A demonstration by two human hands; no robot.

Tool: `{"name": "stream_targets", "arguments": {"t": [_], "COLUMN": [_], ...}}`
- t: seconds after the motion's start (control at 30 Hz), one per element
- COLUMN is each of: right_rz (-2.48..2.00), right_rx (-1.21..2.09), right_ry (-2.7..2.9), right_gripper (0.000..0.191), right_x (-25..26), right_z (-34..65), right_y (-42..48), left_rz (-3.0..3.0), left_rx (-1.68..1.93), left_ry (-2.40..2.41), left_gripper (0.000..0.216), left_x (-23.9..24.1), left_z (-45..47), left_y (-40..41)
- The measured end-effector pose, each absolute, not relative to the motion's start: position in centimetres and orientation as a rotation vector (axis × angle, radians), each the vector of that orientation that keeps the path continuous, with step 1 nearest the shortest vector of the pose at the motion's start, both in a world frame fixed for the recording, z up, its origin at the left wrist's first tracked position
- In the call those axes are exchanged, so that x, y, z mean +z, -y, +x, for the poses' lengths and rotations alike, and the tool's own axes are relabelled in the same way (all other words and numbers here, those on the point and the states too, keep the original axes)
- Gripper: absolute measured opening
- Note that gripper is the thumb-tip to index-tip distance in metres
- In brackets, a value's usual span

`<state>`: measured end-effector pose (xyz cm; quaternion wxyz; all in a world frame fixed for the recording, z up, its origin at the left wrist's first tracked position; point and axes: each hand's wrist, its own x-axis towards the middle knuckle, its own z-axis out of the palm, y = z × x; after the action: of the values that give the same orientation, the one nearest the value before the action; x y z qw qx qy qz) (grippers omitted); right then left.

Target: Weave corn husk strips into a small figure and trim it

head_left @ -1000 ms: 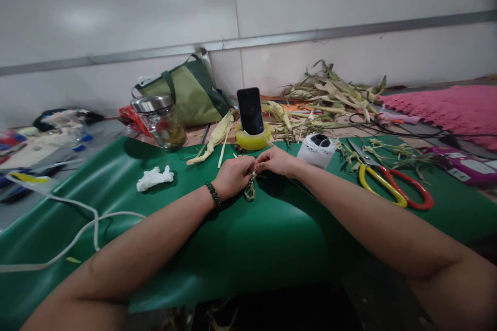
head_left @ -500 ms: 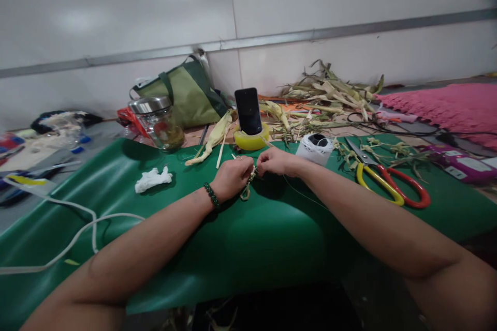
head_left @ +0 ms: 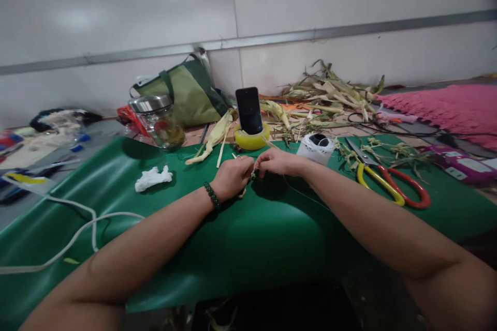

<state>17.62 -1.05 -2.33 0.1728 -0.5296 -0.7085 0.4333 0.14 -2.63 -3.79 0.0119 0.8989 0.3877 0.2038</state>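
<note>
Over the green mat, my left hand is closed around a small braided piece of corn husk, part of which shows below the fingers. My right hand pinches at the upper end of the same piece, fingertips almost meeting the left hand's; the exact grip is too small to make out. A thin white thread runs under my right wrist. Just behind that wrist stands a spool of white thread. A pale corn husk lies beyond my left hand.
A phone leans upright in a roll of yellow tape. Scissors lie at the right, near loose husks. Crumpled white tissue, a glass jar, a green bag and a white cable are at the left.
The braided husk piece has tilted, and its lower loop now shows less below my left hand. My right hand has shifted slightly; its fingers have moved closer to the left hand.
</note>
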Motion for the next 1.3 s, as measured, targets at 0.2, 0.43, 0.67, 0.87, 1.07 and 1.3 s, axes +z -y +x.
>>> {"name": "stream_targets", "arguments": {"t": [0.2,0.43,0.67,0.87,1.07,1.3], "right_rz": [-1.384,-1.522,-1.628,-1.644,-1.679,-1.536], "right_rx": [1.145,0.942,0.574,0.488,0.397,0.703], "right_ry": [2.077,2.238,2.506,2.486,2.477,2.415], "right_gripper": [0.019,0.015,0.011,0.015,0.017,0.015], "right_x": [-2.9,-2.1,-0.9,-1.0,-0.9,-1.1], "right_z": [17.8,17.7,17.5,17.3,16.7,17.6], "right_y": [0.7,1.3,2.5,2.6,3.4,2.7], "left_rz": [2.786,2.351,1.794,1.674,1.863,1.765], "left_rx": [0.635,0.823,0.858,0.79,0.85,0.812], "left_ry": [-1.215,-1.243,-1.108,-0.945,-1.135,-1.076], "left_gripper": [0.016,0.012,0.013,0.031,0.024,0.022], "left_x": [-3.9,-3.5,-2.9,-2.6,-2.6,-2.2], "left_z": [0.1,-0.1,-0.9,-0.6,-0.4,-0.4], "left_y": [2.5,2.7,2.7,2.5,2.7,2.8]}}
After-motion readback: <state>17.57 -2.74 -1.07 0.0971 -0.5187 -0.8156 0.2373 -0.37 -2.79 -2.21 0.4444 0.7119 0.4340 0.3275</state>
